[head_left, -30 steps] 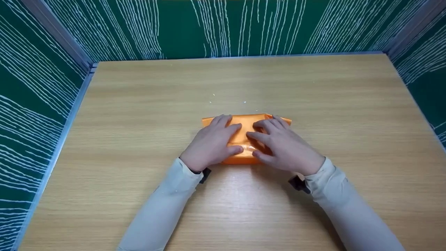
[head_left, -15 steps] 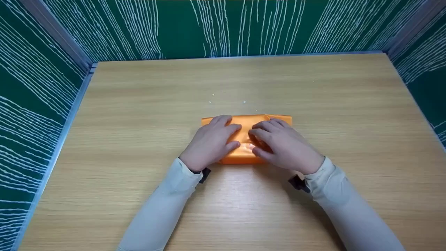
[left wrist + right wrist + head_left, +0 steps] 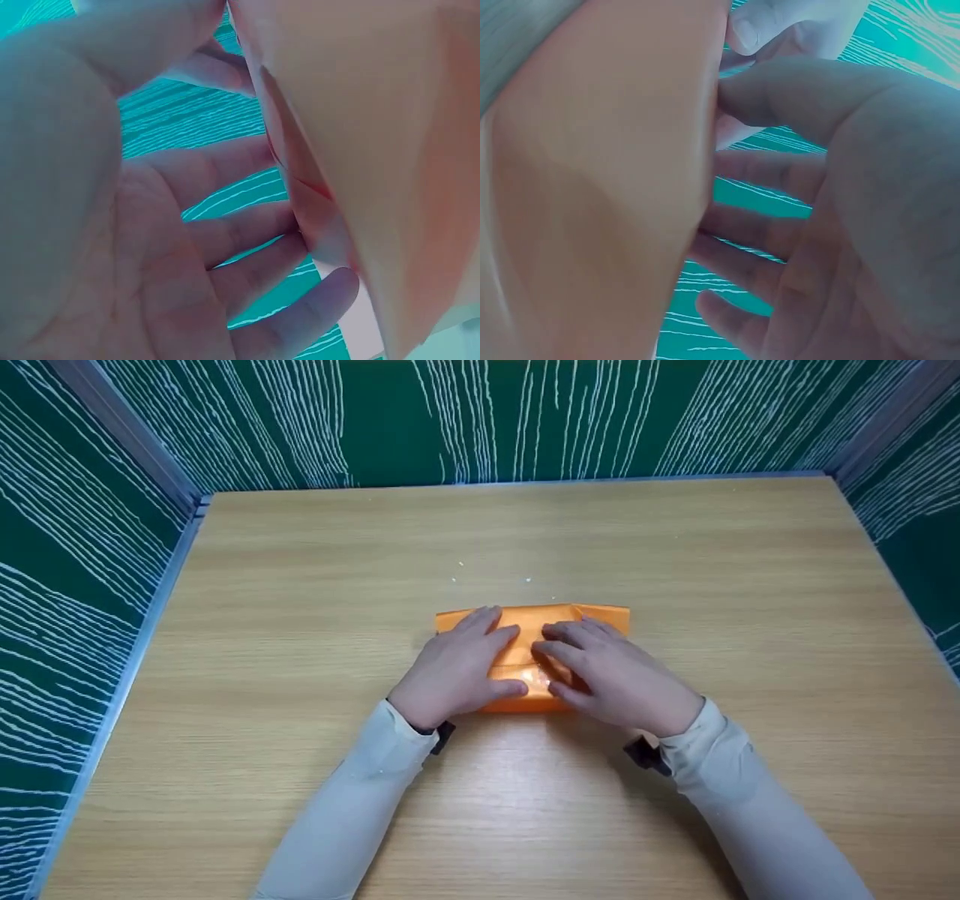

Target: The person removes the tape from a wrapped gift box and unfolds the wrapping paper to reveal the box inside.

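Note:
An orange paper-wrapped package lies on the table in the head view, with a fold running across its top. A shiny patch like clear tape shows at that fold. My left hand rests on the package's left part, fingers spread and thumb along the near strip. On the right part lies my right hand, its fingers slightly bent and fingertips touching the paper. Both wrist views show the fingertips on the top of the package, its side large in the left one. The ends under the palms are hidden.
The wooden table has blue-edged borders. Several tiny white scraps lie beyond the package. Green panels with white streaks rise at the back and both sides.
My left thumb drew back, then came forward again toward the middle. The right fingers shifted slightly over the paper, and the far right flap now lies flatter. The package stayed in place.

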A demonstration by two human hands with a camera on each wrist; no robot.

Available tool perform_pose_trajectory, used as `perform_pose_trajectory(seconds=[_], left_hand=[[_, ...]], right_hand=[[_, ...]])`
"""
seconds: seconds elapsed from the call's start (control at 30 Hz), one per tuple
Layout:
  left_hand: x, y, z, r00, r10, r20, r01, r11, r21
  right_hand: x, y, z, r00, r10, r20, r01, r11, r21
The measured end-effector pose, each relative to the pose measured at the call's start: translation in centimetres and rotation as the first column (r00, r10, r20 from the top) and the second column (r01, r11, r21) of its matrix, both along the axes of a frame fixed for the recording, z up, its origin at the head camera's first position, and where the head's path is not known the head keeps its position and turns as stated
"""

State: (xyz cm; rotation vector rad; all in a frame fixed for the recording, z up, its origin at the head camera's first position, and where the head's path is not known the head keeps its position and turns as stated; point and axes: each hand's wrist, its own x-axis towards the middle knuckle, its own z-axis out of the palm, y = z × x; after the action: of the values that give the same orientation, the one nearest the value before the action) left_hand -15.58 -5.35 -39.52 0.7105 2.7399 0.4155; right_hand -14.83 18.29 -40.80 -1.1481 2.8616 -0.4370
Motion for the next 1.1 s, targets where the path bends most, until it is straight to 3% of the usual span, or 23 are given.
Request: perform_pose_trajectory(seconds=[0.23,0.53,1.1], left_hand=[[-0.13,0.07,-0.23,1.000,0.008,0.006,-0.009,1.000,0.016],[-0.27,0.00,-0.32,0.999,0.011,0.033,-0.011,1.000,0.024],[-0.21,-0.10,-0.32,0.999,0.010,0.037,-0.011,1.000,0.028]], right_hand=[[-0.14,0.07,-0.22,0.993,0.109,-0.051,-0.110,0.994,-0.022],[-0.30,-0.06,-0.34,0.991,0.109,-0.080,-0.116,0.989,-0.087],[-0.33,-0.15,-0.32,0.990,0.121,-0.073,-0.125,0.991,-0.056]])
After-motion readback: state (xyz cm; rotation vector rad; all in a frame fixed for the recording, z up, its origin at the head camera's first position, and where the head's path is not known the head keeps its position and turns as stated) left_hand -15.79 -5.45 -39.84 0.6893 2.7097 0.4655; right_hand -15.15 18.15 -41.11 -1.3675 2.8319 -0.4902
